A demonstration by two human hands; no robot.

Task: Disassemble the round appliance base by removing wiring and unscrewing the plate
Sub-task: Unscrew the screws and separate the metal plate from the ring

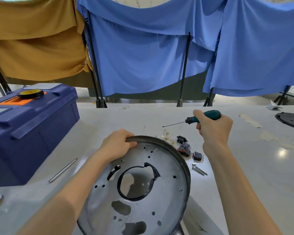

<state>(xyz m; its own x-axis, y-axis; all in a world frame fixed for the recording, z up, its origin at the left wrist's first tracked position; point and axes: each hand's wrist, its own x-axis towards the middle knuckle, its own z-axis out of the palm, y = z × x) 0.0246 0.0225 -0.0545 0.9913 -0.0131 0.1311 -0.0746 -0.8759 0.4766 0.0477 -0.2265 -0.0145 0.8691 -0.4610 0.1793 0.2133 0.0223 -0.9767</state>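
Note:
The round metal appliance base [168, 197] stands tilted at the near centre of the table, its inside facing me, with a large central hole edged by a torn black ring [153, 172]. My left hand [116, 146] grips the base's upper left rim. My right hand [214, 128] holds a green-handled screwdriver [202, 118] above the table, its shaft pointing left, clear of the base. One screw [180, 188] sits in the plate near the right rim. Removed black and red switches [185, 148] and small wires [166, 135] lie beyond the base.
A blue toolbox [32, 133] with a roll of black tape [31, 94] on its lid stands at the left. A metal rod [63, 170] lies beside it. Loose bolts [199, 169] lie right of the base. A black round plate [292, 120] sits far right.

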